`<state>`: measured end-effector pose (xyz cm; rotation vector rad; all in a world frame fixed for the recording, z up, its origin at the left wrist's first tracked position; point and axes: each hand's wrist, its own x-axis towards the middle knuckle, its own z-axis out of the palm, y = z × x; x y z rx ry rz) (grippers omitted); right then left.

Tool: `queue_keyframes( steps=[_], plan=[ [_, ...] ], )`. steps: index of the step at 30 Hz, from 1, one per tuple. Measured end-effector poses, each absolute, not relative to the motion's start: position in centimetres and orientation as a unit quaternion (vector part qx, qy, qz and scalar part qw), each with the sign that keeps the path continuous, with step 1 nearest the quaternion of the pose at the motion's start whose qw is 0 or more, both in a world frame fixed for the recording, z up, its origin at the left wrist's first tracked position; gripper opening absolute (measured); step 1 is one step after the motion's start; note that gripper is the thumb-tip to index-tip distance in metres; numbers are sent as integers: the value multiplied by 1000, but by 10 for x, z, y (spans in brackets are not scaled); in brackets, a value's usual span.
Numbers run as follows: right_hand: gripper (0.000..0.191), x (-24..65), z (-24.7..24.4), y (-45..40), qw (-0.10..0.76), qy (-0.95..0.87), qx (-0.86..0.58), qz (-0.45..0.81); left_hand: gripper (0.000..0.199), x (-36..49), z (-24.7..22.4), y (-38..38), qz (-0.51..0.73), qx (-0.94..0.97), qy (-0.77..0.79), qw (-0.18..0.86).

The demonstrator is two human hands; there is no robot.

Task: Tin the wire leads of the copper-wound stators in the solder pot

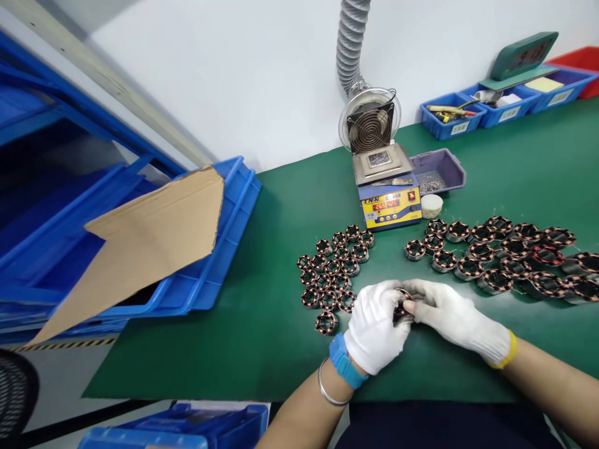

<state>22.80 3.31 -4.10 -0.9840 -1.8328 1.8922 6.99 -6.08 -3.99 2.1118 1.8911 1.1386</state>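
Note:
My left hand (378, 327), in a white glove with a blue strap at the wrist, is wrapped round a copper-wound motor stator (402, 300). From the other side my right hand (447, 312), gloved with a yellow cuff, grips the same stator, its bare thumb tip pressed on the rim. Fingers cover most of the piece. Left of my hands stands a close group of similar small stators (332, 267). To the right, a looser group of stators (482, 252) has thin wire ends sticking up.
Behind my hands sits a solder pot (390, 202) with lit red digits, under a fan and duct (353, 43). A purple tray (452, 184) and a round white tub (431, 206) stand beside it. Blue bins (452, 128) line the back right; cardboard (163, 234) covers blue crates at left.

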Motion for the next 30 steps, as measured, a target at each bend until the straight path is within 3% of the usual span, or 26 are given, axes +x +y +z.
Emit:
queue_keyframes(
  steps=[4, 6, 10, 12, 14, 17, 20, 25, 30],
  plan=[
    [43, 217, -38, 24, 190, -600, -355, 691, 65, 71, -44, -60, 397, 638, 648, 123],
    [46, 218, -39, 21, 209, -618, -392, 649, 72, 70, -48, -57, 388, 644, 640, 160],
    [49, 225, -40, 20, 222, -700, -475, 485, 61, 67, -52, -52, 389, 607, 660, 213],
    [51, 228, -41, 21, 220, -723, -499, 424, 46, 64, -49, -50, 383, 555, 684, 280],
    [51, 230, -41, 22, 220, -726, -506, 410, 25, 61, -43, -49, 377, 520, 683, 348],
    [51, 230, -39, 23, 226, -697, -497, 465, 10, 60, -34, -48, 386, 495, 642, 440],
    [51, 229, -36, 24, 242, -649, -476, 542, 16, 62, -27, -50, 435, 434, 594, 519],
    [56, 228, -35, 29, 273, -577, -464, 614, 23, 50, -20, -60, 511, 380, 531, 559],
    [61, 230, -33, 31, 281, -584, -463, 605, 41, 43, -26, -59, 614, 348, 578, 411]
  ],
)
